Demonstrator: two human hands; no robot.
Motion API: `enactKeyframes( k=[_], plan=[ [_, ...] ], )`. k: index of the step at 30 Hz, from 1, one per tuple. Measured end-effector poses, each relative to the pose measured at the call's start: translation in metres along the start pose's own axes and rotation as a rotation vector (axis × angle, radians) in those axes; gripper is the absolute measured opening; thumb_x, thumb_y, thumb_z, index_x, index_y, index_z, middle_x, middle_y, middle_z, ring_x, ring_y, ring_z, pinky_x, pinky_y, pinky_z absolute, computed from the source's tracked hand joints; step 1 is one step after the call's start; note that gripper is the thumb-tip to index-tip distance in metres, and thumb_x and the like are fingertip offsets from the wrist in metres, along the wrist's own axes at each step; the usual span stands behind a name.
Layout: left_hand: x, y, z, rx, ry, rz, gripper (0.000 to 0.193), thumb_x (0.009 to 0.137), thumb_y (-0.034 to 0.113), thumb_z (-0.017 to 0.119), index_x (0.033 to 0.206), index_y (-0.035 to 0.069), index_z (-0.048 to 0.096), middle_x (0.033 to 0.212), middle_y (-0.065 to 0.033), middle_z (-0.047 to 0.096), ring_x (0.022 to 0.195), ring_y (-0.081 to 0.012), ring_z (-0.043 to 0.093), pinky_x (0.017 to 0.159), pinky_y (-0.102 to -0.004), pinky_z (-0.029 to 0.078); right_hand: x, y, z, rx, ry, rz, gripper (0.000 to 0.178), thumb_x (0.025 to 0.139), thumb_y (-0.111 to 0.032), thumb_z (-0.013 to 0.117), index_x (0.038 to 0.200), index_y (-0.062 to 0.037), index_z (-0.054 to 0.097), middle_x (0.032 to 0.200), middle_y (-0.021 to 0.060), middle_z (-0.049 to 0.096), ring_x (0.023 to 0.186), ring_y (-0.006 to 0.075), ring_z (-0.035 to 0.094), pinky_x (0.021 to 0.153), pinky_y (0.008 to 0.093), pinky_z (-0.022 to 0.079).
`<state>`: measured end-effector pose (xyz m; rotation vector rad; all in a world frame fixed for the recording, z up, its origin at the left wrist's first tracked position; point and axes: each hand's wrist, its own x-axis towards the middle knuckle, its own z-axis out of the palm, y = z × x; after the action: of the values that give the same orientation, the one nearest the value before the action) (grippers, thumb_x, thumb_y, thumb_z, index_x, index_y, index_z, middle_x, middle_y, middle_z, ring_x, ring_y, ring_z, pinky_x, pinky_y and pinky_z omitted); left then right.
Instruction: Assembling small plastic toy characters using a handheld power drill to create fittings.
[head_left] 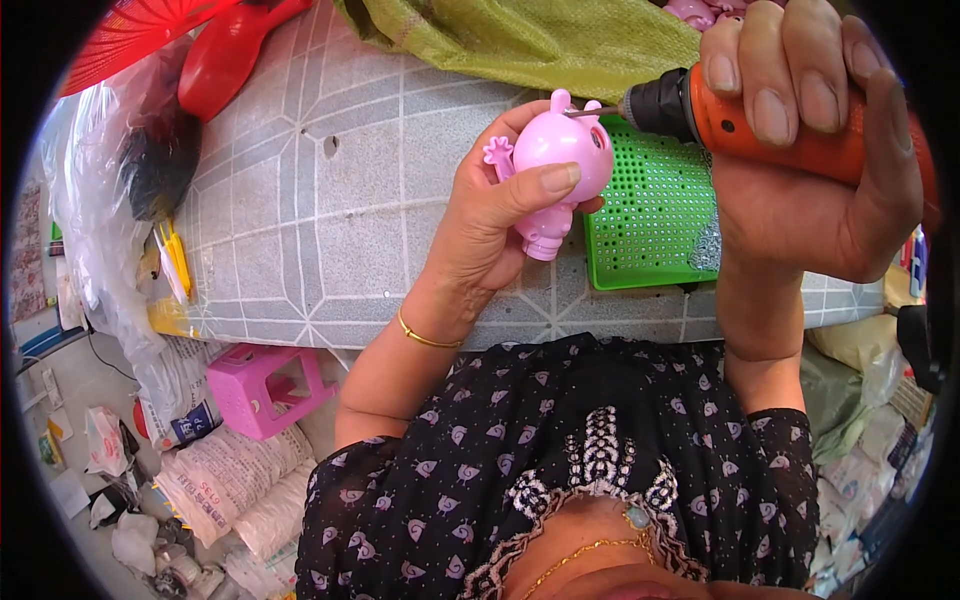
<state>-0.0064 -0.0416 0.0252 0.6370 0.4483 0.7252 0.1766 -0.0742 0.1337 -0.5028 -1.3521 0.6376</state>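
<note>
A pink plastic toy figure point(562, 158) with a round head and small ears is gripped in my left hand point(490, 205), thumb across its front. My right hand point(800, 150) is wrapped round an orange electric screwdriver point(745, 115) with a black nose. Its thin bit reaches left to the toy's head, close beside the ears; whether the tip sits in a hole is too small to tell. Beneath the tool lies a green perforated tray point(645, 210), with small silvery screws point(707, 245) heaped at its right side.
An olive woven sack point(540, 45) lies at the far edge, with more pink parts point(690, 12) at the top right. A red scoop-like plastic piece point(222, 65) and clear plastic bags point(95, 200) are at the left. A pink stool point(265, 390) and white sacks point(235, 480) stand below the table.
</note>
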Motion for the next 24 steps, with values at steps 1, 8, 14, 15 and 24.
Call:
enactKeyframes(
  k=[1,8,14,15,24],
  plan=[
    [0.0,0.0,0.0,0.002,-0.007,0.001,0.066,0.077,0.009,0.079,0.134,0.0,0.046,0.119,-0.0137,0.061,0.099,-0.0223,0.064,0.082,-0.0379,0.061,0.0,0.0,0.0,0.004,-0.001,0.001,0.012,0.098,-0.024,0.052,0.098,-0.0117,0.049,0.074,-0.0012,0.051,0.057,0.0113,0.052,0.064,0.0305,0.048],
    [0.0,-0.006,-0.003,-0.125,-0.023,0.0,0.056,0.084,0.019,0.075,0.13,-0.001,0.049,0.116,-0.015,0.062,0.095,-0.0218,0.066,0.079,-0.0375,0.062,-0.005,-0.004,0.0,0.04,-0.008,0.008,0.012,0.097,-0.024,0.053,0.098,-0.0117,0.05,0.075,-0.0015,0.051,0.058,0.011,0.052,0.065,0.0302,0.048],
    [0.004,0.002,-0.017,0.07,0.003,-0.128,0.046,0.096,0.036,0.059,0.122,-0.001,0.053,0.108,-0.029,0.066,0.093,-0.033,0.07,0.08,-0.0425,0.062,-0.004,-0.001,0.007,0.073,-0.003,0.031,0.012,0.096,-0.024,0.054,0.099,-0.0117,0.051,0.075,-0.0017,0.051,0.059,0.0108,0.052,0.066,0.0299,0.047],
    [0.004,0.004,-0.017,0.078,0.014,-0.147,0.045,0.095,0.035,0.06,0.12,-0.002,0.053,0.106,-0.0295,0.066,0.089,-0.0327,0.07,0.077,-0.0408,0.062,-0.006,-0.003,0.005,0.079,-0.003,0.035,0.012,0.096,-0.024,0.054,0.099,-0.0117,0.051,0.075,-0.0017,0.051,0.06,0.0107,0.052,0.066,0.0298,0.047],
    [0.006,-0.003,-0.016,-0.038,0.053,-0.216,0.039,0.092,0.027,0.06,0.114,-0.005,0.055,0.101,-0.0341,0.065,0.074,-0.0319,0.071,0.058,-0.0335,0.062,-0.005,-0.003,0.008,0.115,-0.001,0.078,0.013,0.095,-0.023,0.056,0.099,-0.0116,0.053,0.076,-0.0021,0.052,0.061,0.0104,0.052,0.067,0.0294,0.046]
  ],
)
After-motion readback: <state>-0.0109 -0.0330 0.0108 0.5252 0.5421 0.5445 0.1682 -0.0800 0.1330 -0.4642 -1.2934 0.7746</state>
